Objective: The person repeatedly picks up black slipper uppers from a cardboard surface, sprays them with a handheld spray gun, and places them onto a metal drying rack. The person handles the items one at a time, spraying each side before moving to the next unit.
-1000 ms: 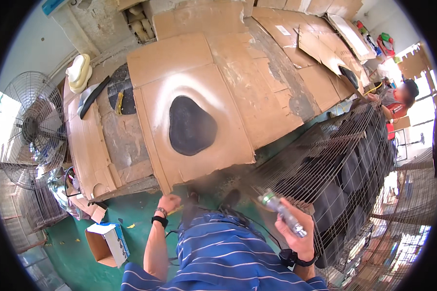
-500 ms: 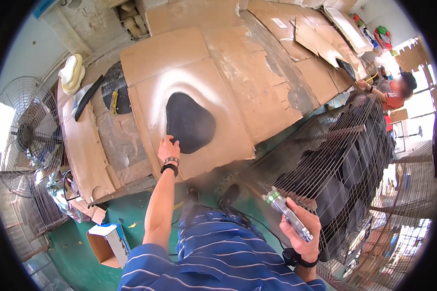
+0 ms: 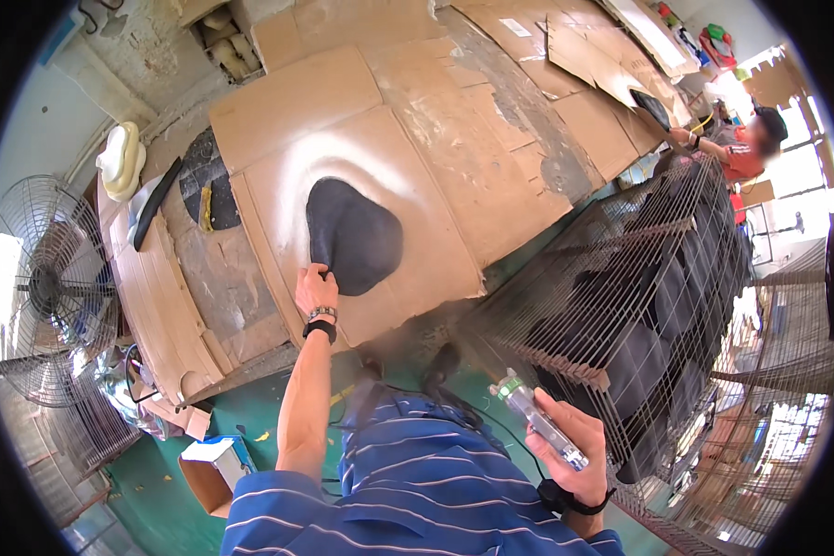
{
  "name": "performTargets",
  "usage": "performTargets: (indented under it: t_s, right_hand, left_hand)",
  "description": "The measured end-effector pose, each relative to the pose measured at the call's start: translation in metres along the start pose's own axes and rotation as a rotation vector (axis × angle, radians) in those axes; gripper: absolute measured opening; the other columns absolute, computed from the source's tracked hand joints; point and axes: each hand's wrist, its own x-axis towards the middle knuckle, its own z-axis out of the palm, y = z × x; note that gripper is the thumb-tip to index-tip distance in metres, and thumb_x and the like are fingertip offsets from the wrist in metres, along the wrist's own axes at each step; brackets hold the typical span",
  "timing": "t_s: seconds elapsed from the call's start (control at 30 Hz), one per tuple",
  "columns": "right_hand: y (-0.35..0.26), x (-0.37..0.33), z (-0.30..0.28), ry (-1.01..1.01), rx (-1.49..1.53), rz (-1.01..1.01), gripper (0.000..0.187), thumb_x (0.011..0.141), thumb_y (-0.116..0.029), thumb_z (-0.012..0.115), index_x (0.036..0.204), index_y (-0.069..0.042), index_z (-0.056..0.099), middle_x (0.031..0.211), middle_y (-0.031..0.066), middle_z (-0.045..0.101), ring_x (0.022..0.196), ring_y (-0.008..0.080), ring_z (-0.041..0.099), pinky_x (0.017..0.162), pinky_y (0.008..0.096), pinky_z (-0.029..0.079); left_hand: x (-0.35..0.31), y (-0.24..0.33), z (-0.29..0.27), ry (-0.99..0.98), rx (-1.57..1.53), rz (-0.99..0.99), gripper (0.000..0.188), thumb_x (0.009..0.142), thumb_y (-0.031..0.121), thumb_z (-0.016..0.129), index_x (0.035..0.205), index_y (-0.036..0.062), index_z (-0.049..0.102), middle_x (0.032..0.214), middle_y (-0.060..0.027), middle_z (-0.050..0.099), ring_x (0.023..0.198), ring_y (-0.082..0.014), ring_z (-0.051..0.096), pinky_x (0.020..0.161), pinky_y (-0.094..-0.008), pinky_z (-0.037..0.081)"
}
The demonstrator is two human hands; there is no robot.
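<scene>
On the left, toward the far side, a pale cream, rounded moulded piece (image 3: 120,162) and a slim black, curved piece (image 3: 157,203) lie on the cardboard-covered table, well apart from both hands.

To their right, the person's bare left hand (image 3: 315,289) pinches the near-left edge of a dark grey, rounded, sheet-like pad (image 3: 366,239). The pad lies on a brown cardboard sheet (image 3: 435,236) marked with a whitish haze around the pad's far side. A crease runs from the fingertips into the pad, so it looks soft and likely to fold; good handling probably means gripping only the rim, lightly, and easing the edge evenly rather than tugging at one spot. The face may mark easily, so the palm is best held off it. The left arm reaches away from the body nearly straight, wrist roughly in line with the forearm, fingers bent in toward the pad's edge.

Right of the body, the bare right hand (image 3: 576,443) grasps a silver, elongated handheld tool with a green collar (image 3: 535,416). The forearm comes in from the near right and the tool's tip points far and left, apart from the pad. That clearance seems wise, as does avoiding the dark wire-mesh rack (image 3: 591,371) to its right, which holds more dark pads (image 3: 641,354). Whether a finger presses a trigger cannot be told
</scene>
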Motion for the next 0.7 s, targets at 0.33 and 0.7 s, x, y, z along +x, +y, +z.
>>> performTargets:
  t_s: [0.33, 0.7]
  right_hand:
    - [0.004, -0.014, -0.006, 0.002, 0.071, 0.057, 0.065, 0.076, 0.003, 0.081, 0.139, -0.002, 0.062, 0.094, 0.0161, 0.07, 0.076, 0.0287, 0.067, 0.071, 0.032, 0.052]
    - [0.042, -0.053, -0.015, 0.103, 0.106, 0.087, 0.064, 0.08, -0.001, 0.082, 0.14, -0.006, 0.062, 0.098, 0.0159, 0.07, 0.08, 0.0319, 0.067, 0.073, 0.0345, 0.053]
  left_hand:
    - [0.022, 0.03, -0.014, 0.114, -0.241, 0.039, 0.015, 0.077, 0.007, 0.074, 0.092, 0.0093, 0.074, 0.1, -0.0091, 0.07, 0.082, -0.0276, 0.069, 0.077, -0.0416, 0.056]
    - [0.182, 0.138, -0.012, -0.517, -1.594, -0.366, 0.008, 0.086, -0.004, 0.067, 0.085, 0.0031, 0.064, 0.079, -0.0106, 0.068, 0.081, -0.0279, 0.069, 0.078, -0.0451, 0.061]
